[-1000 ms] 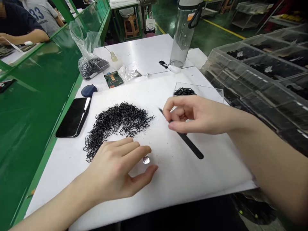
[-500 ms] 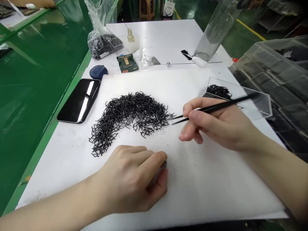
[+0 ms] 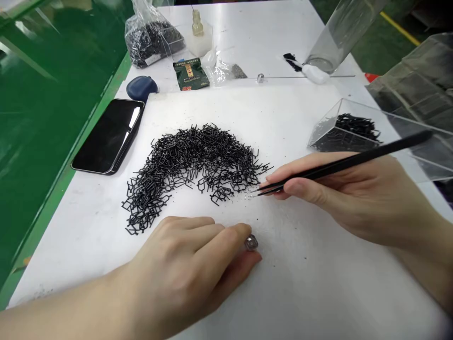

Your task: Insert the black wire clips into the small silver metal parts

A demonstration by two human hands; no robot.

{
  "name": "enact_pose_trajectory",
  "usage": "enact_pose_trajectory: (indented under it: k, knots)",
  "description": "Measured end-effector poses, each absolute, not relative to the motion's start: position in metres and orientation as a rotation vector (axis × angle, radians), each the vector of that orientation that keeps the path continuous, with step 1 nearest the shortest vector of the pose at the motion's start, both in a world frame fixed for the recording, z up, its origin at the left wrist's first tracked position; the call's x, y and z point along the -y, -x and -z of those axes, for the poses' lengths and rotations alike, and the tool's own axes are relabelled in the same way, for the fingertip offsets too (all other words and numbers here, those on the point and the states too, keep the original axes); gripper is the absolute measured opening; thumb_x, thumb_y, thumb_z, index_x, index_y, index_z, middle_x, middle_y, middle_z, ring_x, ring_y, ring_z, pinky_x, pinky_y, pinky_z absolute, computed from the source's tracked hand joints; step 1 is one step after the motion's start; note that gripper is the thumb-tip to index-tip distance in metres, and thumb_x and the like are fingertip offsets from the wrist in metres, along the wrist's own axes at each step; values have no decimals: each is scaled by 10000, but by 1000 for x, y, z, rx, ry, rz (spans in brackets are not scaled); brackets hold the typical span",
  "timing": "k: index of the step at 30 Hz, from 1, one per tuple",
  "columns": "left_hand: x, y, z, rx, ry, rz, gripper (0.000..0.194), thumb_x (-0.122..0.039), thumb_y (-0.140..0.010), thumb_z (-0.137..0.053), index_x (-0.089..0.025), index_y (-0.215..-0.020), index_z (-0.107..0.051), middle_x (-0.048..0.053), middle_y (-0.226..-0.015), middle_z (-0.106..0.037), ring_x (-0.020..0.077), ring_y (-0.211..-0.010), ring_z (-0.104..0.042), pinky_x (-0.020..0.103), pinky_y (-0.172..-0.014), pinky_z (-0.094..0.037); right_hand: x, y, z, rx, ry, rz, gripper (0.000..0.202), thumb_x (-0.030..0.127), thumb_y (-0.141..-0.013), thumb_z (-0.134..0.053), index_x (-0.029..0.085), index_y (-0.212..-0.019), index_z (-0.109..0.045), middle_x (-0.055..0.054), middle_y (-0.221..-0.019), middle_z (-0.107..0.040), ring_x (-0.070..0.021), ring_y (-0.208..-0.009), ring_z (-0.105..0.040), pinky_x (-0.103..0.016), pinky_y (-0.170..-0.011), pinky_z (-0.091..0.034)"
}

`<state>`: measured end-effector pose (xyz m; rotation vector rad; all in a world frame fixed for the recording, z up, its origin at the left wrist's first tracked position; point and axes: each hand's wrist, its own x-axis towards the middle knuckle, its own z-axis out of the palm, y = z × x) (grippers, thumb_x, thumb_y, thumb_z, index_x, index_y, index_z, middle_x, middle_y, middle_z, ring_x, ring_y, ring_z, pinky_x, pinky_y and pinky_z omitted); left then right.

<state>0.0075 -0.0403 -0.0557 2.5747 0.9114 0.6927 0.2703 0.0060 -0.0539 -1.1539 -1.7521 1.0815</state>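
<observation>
One tweezers (image 3: 339, 166), one shiny piece (image 3: 251, 242), two hands (image 3: 198, 264) (image 3: 371, 200)

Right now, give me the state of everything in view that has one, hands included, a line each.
Left hand: closed on the small metal piece
Right hand: gripping the tweezers
Tweezers: tips slightly parted
Black pins: loose, in a curved heap
Phone: face up, screen dark
Clear box: partly filled
Plastic bag: partly filled
Small bottle: upright
Green packet: lying flat
Large bottle: standing, top out of view
</observation>
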Motion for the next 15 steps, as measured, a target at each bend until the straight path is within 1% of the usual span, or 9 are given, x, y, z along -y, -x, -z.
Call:
enact_pose_trajectory:
  k: [3, 5, 9, 12, 15]
  knots:
    - [39, -9, 54, -922, -2569, -691, 61, -161, -1035, -694, -119, -1016, -734, -54, -638, -628, 124, -485, -565, 340, -456, -406, -5, -268, 55, 1775, 1166, -1033, 88, 306, -867, -902, 359, -935, -890, 24, -913, -876, -164, -792, -829, -228, -705, -705]
    - [39, -10, 54, -921, -2560, -667, 79, -167, -1038, -688, -125, -995, -739, -47, -639, -629, 131, -489, -567, 346, -454, -401, -4, -267, 56, 1768, 1169, -1024, 120, 281, -847, -915, 374, -916, -882, 31, -907, -872, -179, -807, -830, -252, -715, -714]
    - [38, -10, 56, -904, -2533, -664, 96, -176, -1044, -675, -121, -1024, -751, -49, -625, -602, 132, -479, -542, 347, -452, -390, 0, -267, 54, 1808, 1164, -977, 100, 292, -888, -871, 381, -932, -874, 33, -953, -877, -183, -860, -833, -279, -789, -718]
    - [38, -8, 55, -900, -2517, -636, 94, -156, -1049, -661, -126, -1049, -750, -54, -623, -600, 127, -476, -535, 342, -455, -383, 2, -268, 52, 1824, 1207, -955, 106, 295, -898, -857, 380, -960, -872, 39, -974, -879, -166, -837, -831, -254, -774, -713]
    - [39, -8, 53, -902, -2504, -607, 90, -159, -1055, -657, -139, -1076, -742, -60, -626, -597, 123, -476, -522, 334, -465, -382, 3, -269, 53, 1811, 1225, -971, 173, 258, -887, -866, 397, -989, -874, 41, -985, -879, -177, -829, -836, -261, -776, -728]
